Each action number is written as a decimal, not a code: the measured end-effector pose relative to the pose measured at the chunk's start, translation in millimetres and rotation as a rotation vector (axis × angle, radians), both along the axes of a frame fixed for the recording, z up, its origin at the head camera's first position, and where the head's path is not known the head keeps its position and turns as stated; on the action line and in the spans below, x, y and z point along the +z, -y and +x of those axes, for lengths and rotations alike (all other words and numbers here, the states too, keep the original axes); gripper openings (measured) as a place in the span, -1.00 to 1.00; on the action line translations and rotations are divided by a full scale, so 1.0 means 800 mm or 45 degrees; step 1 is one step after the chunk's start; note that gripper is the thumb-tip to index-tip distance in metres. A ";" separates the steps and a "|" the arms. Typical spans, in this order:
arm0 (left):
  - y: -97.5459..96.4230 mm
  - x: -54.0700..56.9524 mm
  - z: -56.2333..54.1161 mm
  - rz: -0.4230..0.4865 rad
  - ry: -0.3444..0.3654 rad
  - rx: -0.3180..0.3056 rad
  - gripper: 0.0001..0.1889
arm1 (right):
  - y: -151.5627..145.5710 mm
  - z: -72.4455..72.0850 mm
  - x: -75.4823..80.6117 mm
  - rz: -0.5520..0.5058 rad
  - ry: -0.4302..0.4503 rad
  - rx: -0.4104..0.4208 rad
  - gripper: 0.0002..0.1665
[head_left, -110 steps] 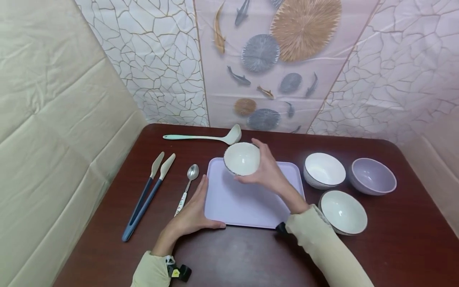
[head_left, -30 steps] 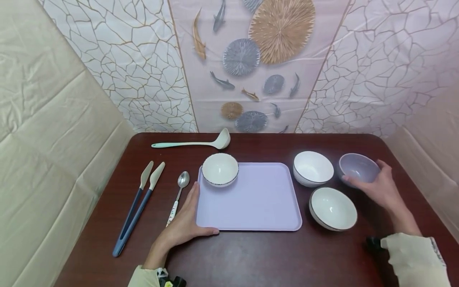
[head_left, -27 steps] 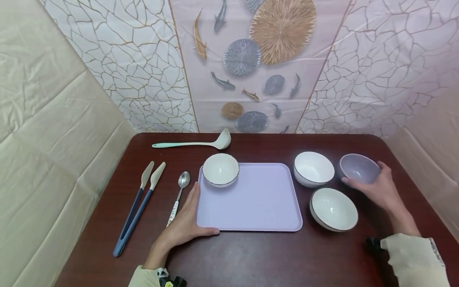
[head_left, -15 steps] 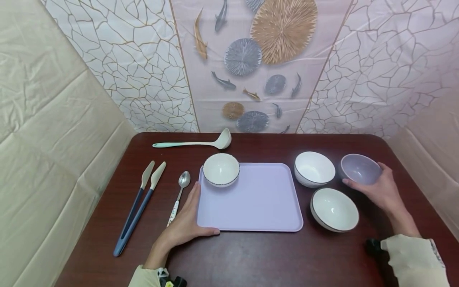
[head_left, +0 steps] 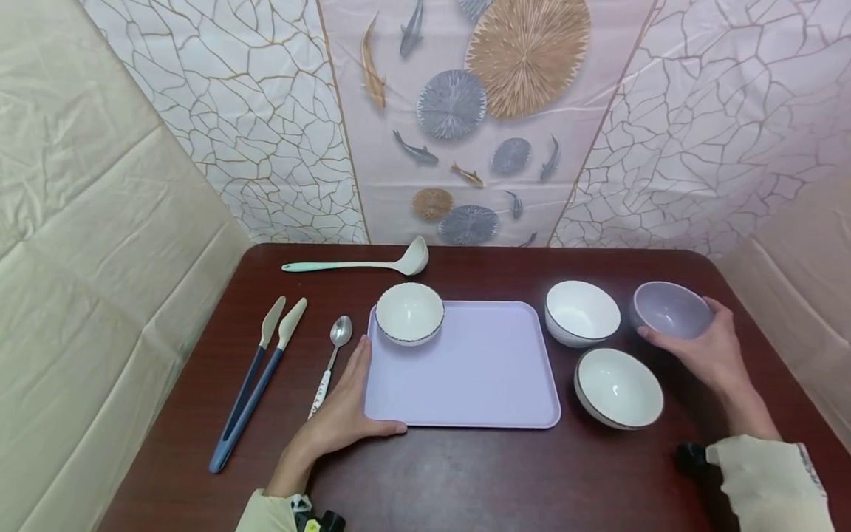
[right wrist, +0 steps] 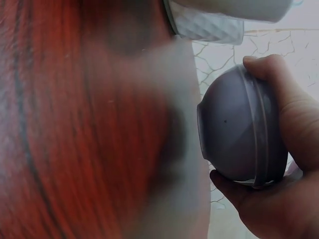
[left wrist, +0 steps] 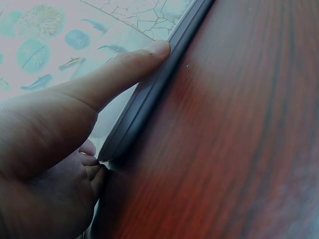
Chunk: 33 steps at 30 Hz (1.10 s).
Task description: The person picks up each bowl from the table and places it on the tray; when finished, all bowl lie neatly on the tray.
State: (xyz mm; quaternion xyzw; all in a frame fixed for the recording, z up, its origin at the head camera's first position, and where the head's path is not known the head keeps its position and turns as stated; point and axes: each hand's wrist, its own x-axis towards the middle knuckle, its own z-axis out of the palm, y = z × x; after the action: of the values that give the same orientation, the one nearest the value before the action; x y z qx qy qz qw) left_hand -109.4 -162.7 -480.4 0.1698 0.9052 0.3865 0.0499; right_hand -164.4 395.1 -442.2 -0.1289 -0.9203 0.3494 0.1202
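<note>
My right hand [head_left: 713,356] grips a purple bowl [head_left: 671,307] from its right side, thumb at the near side and fingers mostly hidden behind it. In the right wrist view the bowl [right wrist: 227,127] shows its outside, with a double line near its rim. My left hand [head_left: 342,415] rests against the lavender tray [head_left: 465,377], fingers straight along the left edge and thumb at the front edge. A small white bowl [head_left: 408,314] with a dark, scalloped rim sits in the tray's far left corner. The left wrist view shows the thumb against the tray's rim [left wrist: 134,112].
Two more white bowls, one at the back [head_left: 582,310] and one nearer [head_left: 618,388], stand between the tray and my right hand. Left of the tray lie a spoon [head_left: 341,330] and blue-handled tongs [head_left: 249,399]. A ladle [head_left: 359,264] lies along the back.
My right hand has set the small white bowl on the tray, moved right and taken hold of the purple bowl, which has just shifted slightly right and back. My left hand stays at the tray.
</note>
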 end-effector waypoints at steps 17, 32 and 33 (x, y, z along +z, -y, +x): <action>0.010 0.002 0.001 0.015 0.001 0.018 0.49 | 0.114 -0.006 0.106 -0.041 -0.121 0.224 0.43; 0.003 -0.001 -0.002 0.020 0.002 -0.007 0.48 | 0.276 -0.039 0.098 -0.217 -0.165 0.589 0.42; 0.003 -0.001 -0.002 0.018 0.005 -0.007 0.48 | 0.279 -0.040 0.094 -0.229 -0.157 0.583 0.43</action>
State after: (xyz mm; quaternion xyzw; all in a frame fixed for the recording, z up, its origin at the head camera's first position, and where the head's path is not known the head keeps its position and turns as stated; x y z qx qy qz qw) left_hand -110.7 -165.0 -481.1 0.1717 0.9018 0.3931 0.0515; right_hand -196.2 171.6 -367.1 0.0941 -0.8817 0.4550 0.0819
